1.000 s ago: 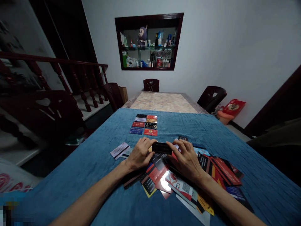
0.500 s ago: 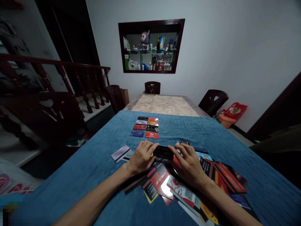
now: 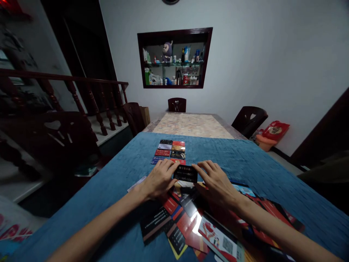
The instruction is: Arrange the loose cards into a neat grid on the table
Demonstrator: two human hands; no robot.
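Blue cloth (image 3: 245,160) spread under both hands, a loose heap of cards (image 3: 191,218) lay just below them, and the left hand (image 3: 158,180) and right hand (image 3: 215,182) pinched opposite ends of one black card (image 3: 185,173), best kept level and gripped by its edges.

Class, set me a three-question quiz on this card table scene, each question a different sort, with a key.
1. True or false: both hands hold the black card.
2. The cloth on the table is: A red, B blue, C white?
3. Fill in: the neat grid of cards lies ____ the hands, farther from the person.

Key: 1 true: left hand and right hand pinch its ends. 2 B. 3 beyond.
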